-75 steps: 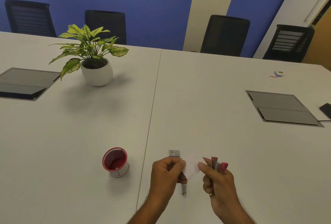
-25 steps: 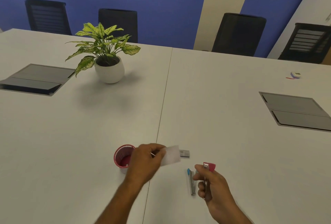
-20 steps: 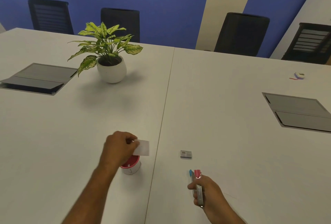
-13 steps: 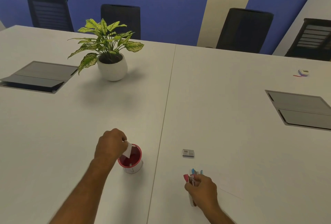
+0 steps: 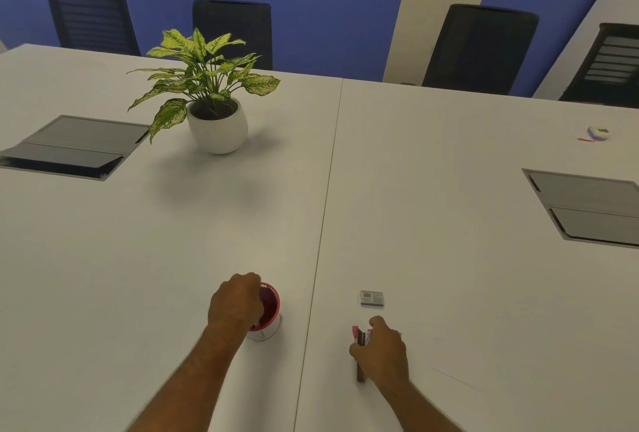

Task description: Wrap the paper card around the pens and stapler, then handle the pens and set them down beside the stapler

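— What sits on the white worktop (image 5: pixel 432 189)?
— A red cup (image 5: pixel 268 314) at the left hand (image 5: pixel 237 303), a small box (image 5: pixel 372 298) just beyond the right hand (image 5: pixel 382 350), a potted plant (image 5: pixel 211 100) far beyond both.

No readable text anywhere. Small box (image 5: pixel 372 298), just beyond right hand (image 5: pixel 380 350) fingertips: barcode-like label on top, bars blurred, no digits legible. Cup (image 5: pixel 268 322) under left hand (image 5: pixel 237 303) fingers: thin dark mark on white wall below fingers, shape like tick, not legible as letter. Stapler (image 5: pixel 360 340) in right-hand fingers: no brand visible.
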Motion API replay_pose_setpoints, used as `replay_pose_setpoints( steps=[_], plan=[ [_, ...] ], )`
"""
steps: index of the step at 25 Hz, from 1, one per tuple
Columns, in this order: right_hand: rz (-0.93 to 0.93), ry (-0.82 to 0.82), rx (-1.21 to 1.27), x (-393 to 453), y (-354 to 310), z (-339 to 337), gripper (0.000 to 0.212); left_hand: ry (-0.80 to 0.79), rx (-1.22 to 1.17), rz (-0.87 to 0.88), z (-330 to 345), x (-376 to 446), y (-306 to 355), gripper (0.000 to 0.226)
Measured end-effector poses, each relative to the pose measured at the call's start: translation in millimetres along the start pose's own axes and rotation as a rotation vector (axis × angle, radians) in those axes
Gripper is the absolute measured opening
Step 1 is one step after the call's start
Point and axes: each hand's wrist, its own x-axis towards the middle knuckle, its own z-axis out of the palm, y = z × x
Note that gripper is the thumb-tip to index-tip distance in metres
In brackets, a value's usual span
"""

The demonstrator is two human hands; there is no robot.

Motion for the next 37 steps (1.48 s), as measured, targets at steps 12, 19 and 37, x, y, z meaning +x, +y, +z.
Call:
replay_pose_setpoints(
  steps=[12,19,37],
  plan=[
    [-0.002,0.029,0.009,12.4,2.0,0.3,0.066,-0.027,0.110,0.057,19.1,3.6,5.1,0.035],
    [0.077,0.175,0.060,6.0,43.2,-21.3,0.037,0.205,-0.002,0.045,0.2,1.4,16.4,0.024],
    [0.115,0.009,0.085,-9.4,65.9,-18.9,0.018,-0.247,-0.954,0.020,95.6,-75.7,115.9,0.016]
  ],
)
